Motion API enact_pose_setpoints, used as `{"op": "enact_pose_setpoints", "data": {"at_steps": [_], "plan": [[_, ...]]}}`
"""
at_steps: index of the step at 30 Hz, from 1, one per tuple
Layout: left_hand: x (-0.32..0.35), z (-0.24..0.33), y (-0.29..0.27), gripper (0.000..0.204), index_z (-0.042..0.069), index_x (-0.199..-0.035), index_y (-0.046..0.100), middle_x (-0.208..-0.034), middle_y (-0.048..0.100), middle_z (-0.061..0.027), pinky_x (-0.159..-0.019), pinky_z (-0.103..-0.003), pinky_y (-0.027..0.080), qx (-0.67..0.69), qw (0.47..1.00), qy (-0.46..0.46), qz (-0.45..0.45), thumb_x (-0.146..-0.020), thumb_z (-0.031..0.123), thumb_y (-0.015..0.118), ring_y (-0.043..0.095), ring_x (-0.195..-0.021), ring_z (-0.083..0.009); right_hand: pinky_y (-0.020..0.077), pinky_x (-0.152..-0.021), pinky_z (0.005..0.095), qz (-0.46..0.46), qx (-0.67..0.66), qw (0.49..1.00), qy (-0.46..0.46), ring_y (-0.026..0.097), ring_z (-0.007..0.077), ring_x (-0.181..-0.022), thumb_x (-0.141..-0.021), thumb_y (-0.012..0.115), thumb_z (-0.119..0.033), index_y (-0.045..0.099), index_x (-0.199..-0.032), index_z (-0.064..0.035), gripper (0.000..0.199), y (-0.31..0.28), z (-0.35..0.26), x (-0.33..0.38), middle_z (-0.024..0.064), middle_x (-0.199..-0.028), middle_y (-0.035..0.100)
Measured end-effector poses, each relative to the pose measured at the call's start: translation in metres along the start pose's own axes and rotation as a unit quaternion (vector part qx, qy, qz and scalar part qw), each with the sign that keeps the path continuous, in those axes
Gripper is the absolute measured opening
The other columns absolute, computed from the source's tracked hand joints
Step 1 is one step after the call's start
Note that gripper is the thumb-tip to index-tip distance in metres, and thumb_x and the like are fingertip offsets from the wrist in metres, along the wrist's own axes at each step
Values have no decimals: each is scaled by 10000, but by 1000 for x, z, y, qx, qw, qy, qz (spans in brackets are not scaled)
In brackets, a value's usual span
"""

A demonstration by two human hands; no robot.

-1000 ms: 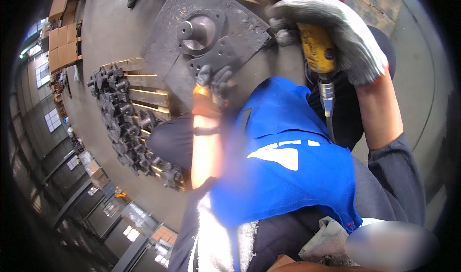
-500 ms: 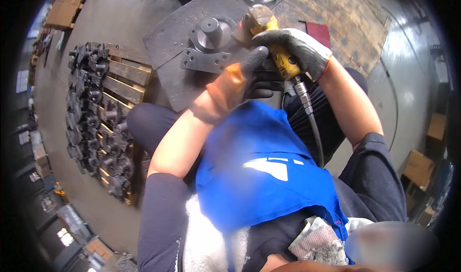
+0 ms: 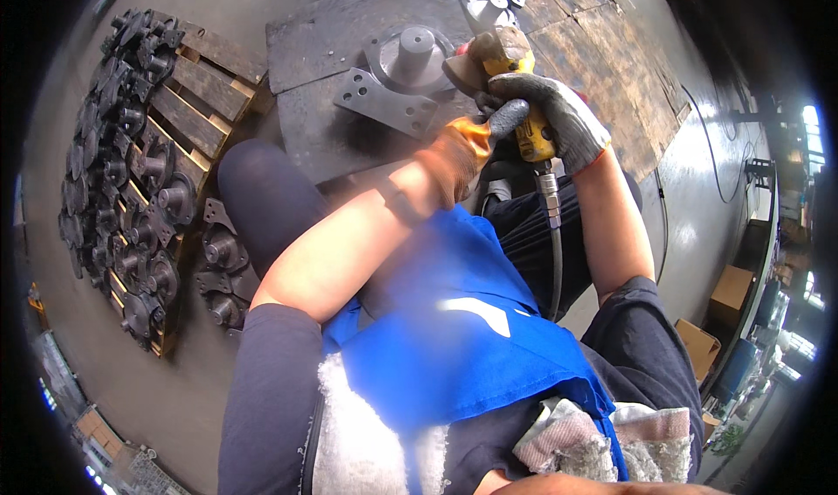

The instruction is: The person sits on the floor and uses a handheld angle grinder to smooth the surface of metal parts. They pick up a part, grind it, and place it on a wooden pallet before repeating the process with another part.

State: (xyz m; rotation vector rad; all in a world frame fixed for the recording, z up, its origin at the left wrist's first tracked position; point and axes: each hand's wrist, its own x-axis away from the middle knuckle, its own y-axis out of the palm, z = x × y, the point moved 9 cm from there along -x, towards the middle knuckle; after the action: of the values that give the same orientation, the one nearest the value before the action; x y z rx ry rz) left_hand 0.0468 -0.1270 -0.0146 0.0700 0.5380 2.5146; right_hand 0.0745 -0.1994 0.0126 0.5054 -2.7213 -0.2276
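your right hand [image 3: 563,120], in a grey-and-white work glove, is wrapped around a yellow hand-held power tool [image 3: 535,141], fingers closed about its body. your left hand [image 3: 471,141], in an orange glove with dark fingertips, is at the near left side of the tool, its thumb lying along the body; the other fingers are mostly hidden, so i cannot tell whether they grip it or only rest there. a silver metal coupling [image 3: 547,189] joins the tool's lower end to a dark flexible hose [image 3: 557,268], which runs down past your blue cloth apron [image 3: 541,364].

a reddish-brown disc [image 3: 465,72] at the tool's head overlaps the right edge of a dark grey steel part [image 3: 416,54]; i cannot tell whether the two touch. that part, a round flange with a short upright shaft and a flat plate with drilled holes, sits on a dark, flat slab [image 3: 305,45] in front of you, the plate on the side nearer you.

beyond the tool, a brighter metal part [image 3: 491,10] lies by worn brown wooden boards [image 3: 602,67]. to your left, a slatted wooden pallet [image 3: 199,89] carries many similar dark metal parts [image 3: 144,233], crowded together.
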Motion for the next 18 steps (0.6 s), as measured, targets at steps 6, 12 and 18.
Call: {"op": "enact_pose_setpoints", "data": {"at_steps": [6,12,18], "plan": [[4,-30,-13,387,109,-1321,539,-1292,593,-69,-970,-308,475,-211,972,97,40,-952,222,520,581,-1162,-209,524,-866,276,-19,132,991,-2,670,154,-912,-906,604,-159,691,-1041,35,252,-2,2,-4,91,-999,708],[9,-61,2,420,131,-1235,624,-1215,649,-14,-947,-295,479,-726,676,84,-92,-840,268,661,613,-1136,-163,527,-880,276,-73,152,984,-52,676,162,-924,-914,594,-143,676,-1070,40,253,8,-2,-10,106,-1007,707],[-3,-81,-2,503,116,-1237,620,-1200,660,-31,-905,-294,503,-766,619,-44,-168,-780,294,732,630,-1112,-173,530,-891,282,-74,126,989,-25,676,168,-935,-926,586,-126,661,-1096,46,254,4,11,-24,115,-1026,702]]}}
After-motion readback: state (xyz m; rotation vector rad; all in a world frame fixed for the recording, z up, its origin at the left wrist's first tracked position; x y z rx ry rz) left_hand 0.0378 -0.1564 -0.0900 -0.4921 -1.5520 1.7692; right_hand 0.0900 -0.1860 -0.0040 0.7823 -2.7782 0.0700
